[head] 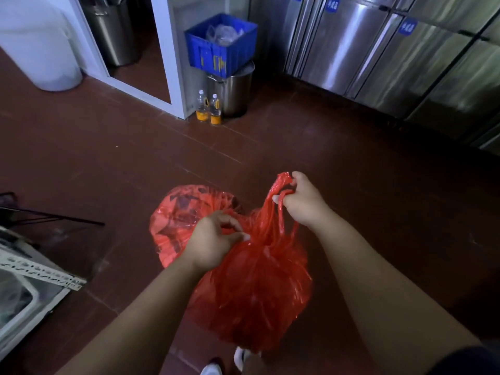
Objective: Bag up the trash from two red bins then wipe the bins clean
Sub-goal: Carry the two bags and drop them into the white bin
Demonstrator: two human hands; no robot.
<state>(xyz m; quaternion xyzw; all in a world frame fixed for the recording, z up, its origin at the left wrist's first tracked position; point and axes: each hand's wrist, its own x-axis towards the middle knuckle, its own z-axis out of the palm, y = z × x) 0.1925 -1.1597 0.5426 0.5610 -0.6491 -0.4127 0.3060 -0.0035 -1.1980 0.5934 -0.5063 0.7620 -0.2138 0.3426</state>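
Near centre: full red bag (254, 288) — right hand (303, 204) fingers grip stretched handles, left hand (213, 239) fingers pinch neck; tying prob. underway. 2nd red bag (184, 212) on floor (351, 171) just behind. Bins unseen — wiping prob. left.

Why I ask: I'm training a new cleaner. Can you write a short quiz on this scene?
1. True or false: the right hand grips the stretched handles of the red translucent plastic trash bag.
2. The blue plastic crate sits on: A the floor, B a round stainless-steel bin, C a chair.
3. How many clear plastic bottles of orange liquid stand beside that bin?
Key: 1 true; 2 B; 3 two.
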